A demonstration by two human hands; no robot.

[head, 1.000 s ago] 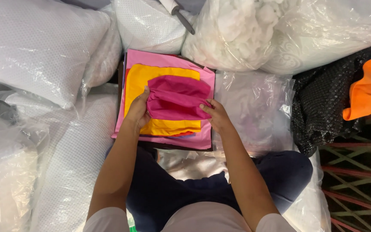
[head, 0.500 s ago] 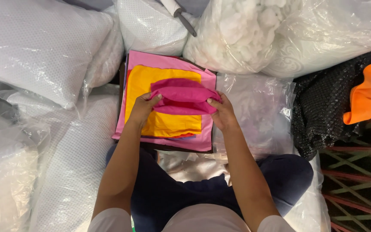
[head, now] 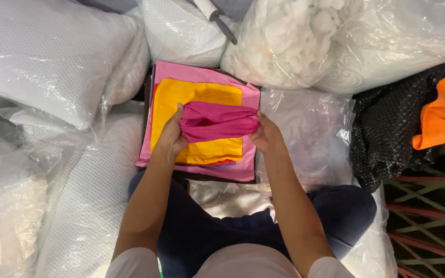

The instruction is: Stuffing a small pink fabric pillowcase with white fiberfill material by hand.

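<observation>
Since half a second ago you have drawn the magenta cloth [head: 217,122] tighter between your hands; it was lying flatter and is now bunched into a thicker band across the stack. Nearest to you are your own legs in dark trousers [head: 243,231], with both forearms reaching away over them. Your left hand [head: 171,136] is clamped on the left end of the magenta cloth, fingers curled round it with the thumb on top. Your right hand [head: 266,136] is closed on the right end, so the cloth spans from one hand to the other. It sits just above a yellow cloth [head: 197,95], which lies flat on a larger pink cloth [head: 202,72]; the pile rests on something dark whose edge shows along the near side, and you cannot tell what that is.

To the right of the pile lies a clear plastic bag [head: 310,134], flattened and crinkled. Further right is a black mesh fabric [head: 387,134] with an orange cloth [head: 439,116] lying against it. To your left, white pillows in plastic wrap [head: 52,56] are heaped from near to far. At the far side, beyond the pink cloth, sits a plastic bag of white stuffing [head: 294,36], and just left of it a white and dark tool handle [head: 217,18] lies on another wrapped pillow.
</observation>
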